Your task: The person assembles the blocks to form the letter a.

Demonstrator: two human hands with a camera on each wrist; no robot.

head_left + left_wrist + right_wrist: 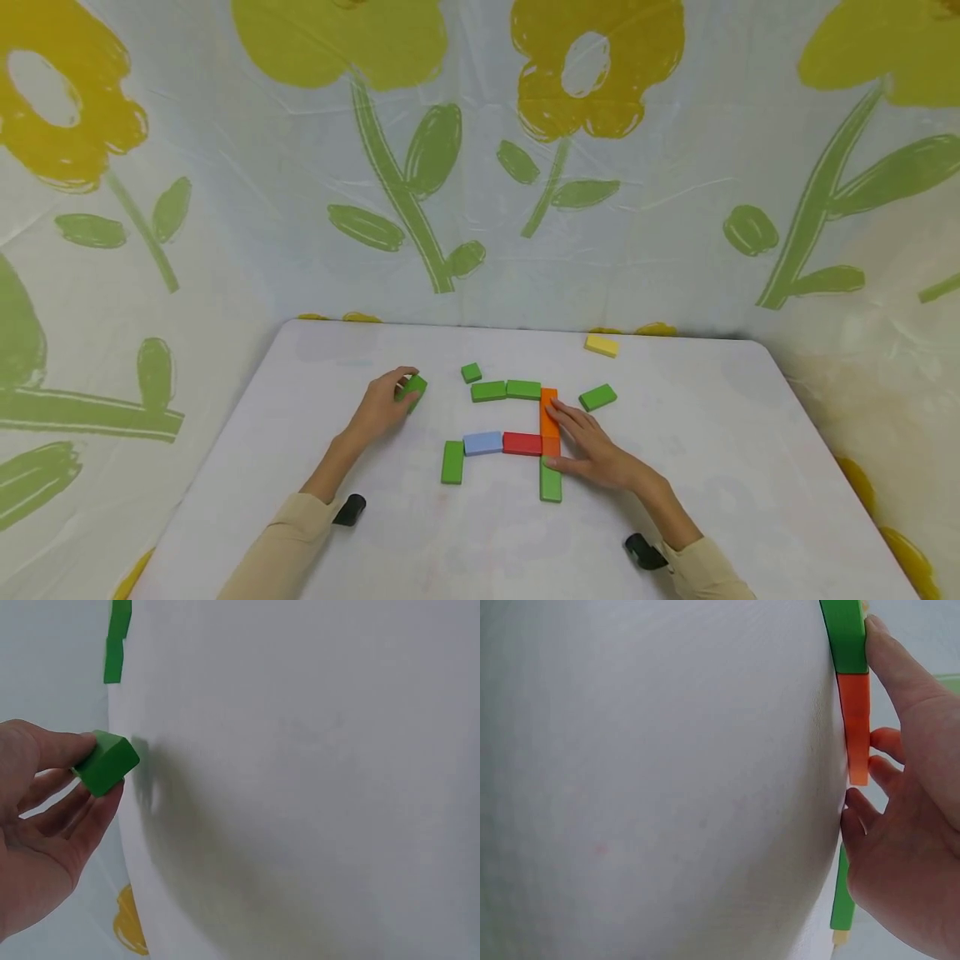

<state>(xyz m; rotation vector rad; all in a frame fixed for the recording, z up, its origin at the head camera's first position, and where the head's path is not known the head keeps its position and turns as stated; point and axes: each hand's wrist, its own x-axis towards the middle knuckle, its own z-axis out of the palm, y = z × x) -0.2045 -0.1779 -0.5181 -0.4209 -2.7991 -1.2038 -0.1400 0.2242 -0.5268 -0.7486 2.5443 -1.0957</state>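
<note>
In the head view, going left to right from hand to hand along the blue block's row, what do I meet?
Left hand, green block it holds, another green block, blue block, red block, orange block, right hand.

Soft, even light in head view; wrist views greyer, broad blurred shadow across white tabletop (pixel 337 712).

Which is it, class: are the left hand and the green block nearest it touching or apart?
Touching. The left wrist view shows the left hand pinching the green block between thumb and fingers.
</note>
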